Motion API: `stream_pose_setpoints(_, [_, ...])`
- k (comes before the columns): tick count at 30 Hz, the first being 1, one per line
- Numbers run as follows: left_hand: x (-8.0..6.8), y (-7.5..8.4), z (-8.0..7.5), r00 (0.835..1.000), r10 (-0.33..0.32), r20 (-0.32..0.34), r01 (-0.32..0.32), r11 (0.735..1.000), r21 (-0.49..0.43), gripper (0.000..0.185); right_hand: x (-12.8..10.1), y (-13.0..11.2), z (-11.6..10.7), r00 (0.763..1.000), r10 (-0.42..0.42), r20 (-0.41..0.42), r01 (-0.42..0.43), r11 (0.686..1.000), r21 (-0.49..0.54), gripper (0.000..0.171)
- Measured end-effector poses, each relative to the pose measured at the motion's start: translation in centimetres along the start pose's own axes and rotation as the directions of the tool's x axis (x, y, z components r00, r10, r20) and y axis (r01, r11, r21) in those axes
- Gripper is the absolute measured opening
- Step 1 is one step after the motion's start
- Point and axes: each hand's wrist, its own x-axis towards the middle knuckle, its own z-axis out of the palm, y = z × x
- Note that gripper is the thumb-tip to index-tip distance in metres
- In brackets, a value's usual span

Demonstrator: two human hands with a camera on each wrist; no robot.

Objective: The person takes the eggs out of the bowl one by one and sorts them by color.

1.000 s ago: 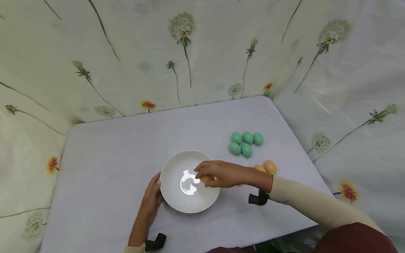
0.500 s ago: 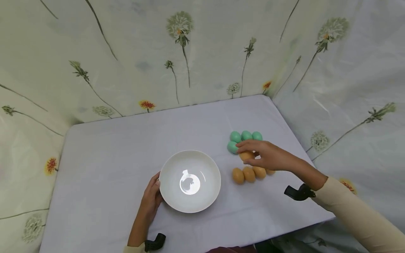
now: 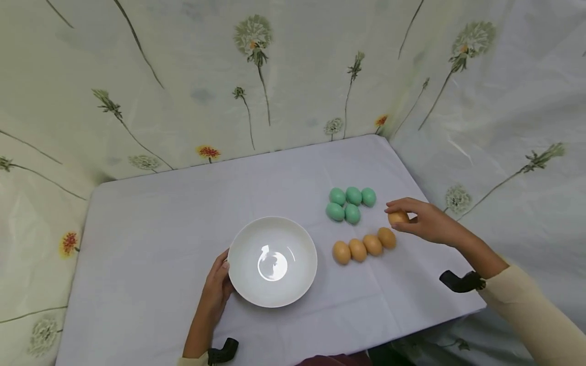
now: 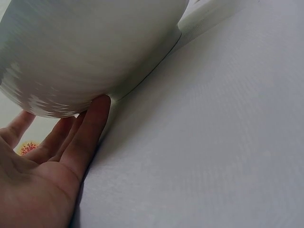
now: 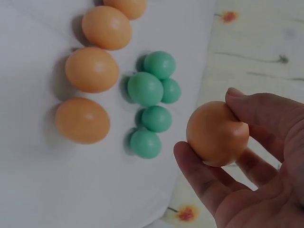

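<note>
While pinched by right hand (image 5: pixel 266 185), orange egg (image 5: pixel 217 133) long axis upright.

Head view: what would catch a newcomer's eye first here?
The right hand pinches an orange egg just above the table, at the right end of a row of four orange eggs. Behind the row sits a cluster of five green eggs. To the left, the left hand touches the side of an empty white bowl.
</note>
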Motion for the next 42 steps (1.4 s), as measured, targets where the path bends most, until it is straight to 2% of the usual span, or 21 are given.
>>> stream_pose_setpoints(8, [-0.1,0.0,0.0,1.0,-0.009,-0.009,0.009,1.0,0.001,0.049,-0.6,3.6,0.5,0.993,0.116,0.005,-0.116,0.993,-0.023,0.04])
stream_pose_setpoints(16, [-0.1,-0.1,0.1,1.0,-0.02,-0.013,0.02,1.0,-0.005,0.049,-0.7,6.1,1.8,0.981,0.189,0.035,-0.187,0.981,-0.05,0.039])
stream_pose_setpoints(35, [0.1,0.1,0.2,1.0,-0.012,-0.024,0.011,1.0,-0.009,0.048,-0.7,8.2,4.3,0.969,0.239,0.067,-0.237,0.971,-0.028,0.042])
stream_pose_setpoints(42, [-0.1,0.2,0.1,1.0,0.001,-0.02,-0.001,1.0,-0.001,0.048,-0.7,8.3,4.9,0.974,0.217,0.067,-0.215,0.976,-0.03,0.04])
